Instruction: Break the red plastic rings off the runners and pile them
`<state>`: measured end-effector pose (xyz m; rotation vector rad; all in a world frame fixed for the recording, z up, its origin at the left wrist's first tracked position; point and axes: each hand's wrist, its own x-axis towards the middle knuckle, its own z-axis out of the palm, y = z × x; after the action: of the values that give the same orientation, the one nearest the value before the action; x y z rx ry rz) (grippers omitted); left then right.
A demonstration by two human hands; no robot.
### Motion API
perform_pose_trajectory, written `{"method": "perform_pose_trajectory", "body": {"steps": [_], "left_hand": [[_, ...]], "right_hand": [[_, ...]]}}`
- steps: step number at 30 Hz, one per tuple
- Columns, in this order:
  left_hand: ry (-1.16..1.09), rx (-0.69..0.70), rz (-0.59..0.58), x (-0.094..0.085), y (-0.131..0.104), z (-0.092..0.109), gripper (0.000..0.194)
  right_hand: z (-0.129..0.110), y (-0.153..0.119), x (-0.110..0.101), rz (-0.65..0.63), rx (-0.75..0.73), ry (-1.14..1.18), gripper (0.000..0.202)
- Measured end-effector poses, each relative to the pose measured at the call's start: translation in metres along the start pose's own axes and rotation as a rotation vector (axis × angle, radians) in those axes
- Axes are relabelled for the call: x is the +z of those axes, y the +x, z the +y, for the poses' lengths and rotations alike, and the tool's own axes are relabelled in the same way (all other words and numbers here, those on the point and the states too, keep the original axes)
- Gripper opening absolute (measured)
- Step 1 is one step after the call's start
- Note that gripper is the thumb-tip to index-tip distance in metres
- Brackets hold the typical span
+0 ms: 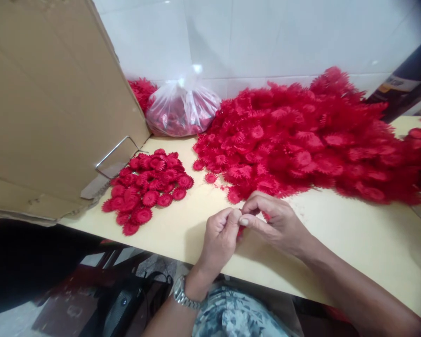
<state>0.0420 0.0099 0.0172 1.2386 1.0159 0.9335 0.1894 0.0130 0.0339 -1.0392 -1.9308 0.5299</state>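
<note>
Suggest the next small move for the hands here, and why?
Probably set the red piece on the small pile to the left. Both the left hand and the right hand pinch it over the table edge, apart from the big heap; the small pile looks sorted.

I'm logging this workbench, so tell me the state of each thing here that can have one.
left hand: closed on a red piece
right hand: pinching the same red piece, mostly hidden
big red pile: loose, heaped
small red pile: spread flat, apart from the heap
plastic bag: tied shut, full
cardboard box: flap open
</note>
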Motion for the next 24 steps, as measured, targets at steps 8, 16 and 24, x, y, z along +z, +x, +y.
{"method": "perform_pose_trajectory", "body": {"steps": [8,16,24], "left_hand": [[-0.025,-0.097,0.039,-0.006,-0.004,-0.006,0.045],[-0.059,-0.086,-0.066,-0.007,-0.009,-0.004,0.033],[-0.292,-0.058,-0.002,-0.007,-0.009,-0.016,0.022]], "right_hand": [[0.010,0.000,0.001,-0.055,-0.254,-0.288,0.012],[0.009,-0.004,0.009,0.073,-0.274,-0.355,0.014],[0.004,-0.004,0.006,0.019,0.030,0.003,0.005]]}}
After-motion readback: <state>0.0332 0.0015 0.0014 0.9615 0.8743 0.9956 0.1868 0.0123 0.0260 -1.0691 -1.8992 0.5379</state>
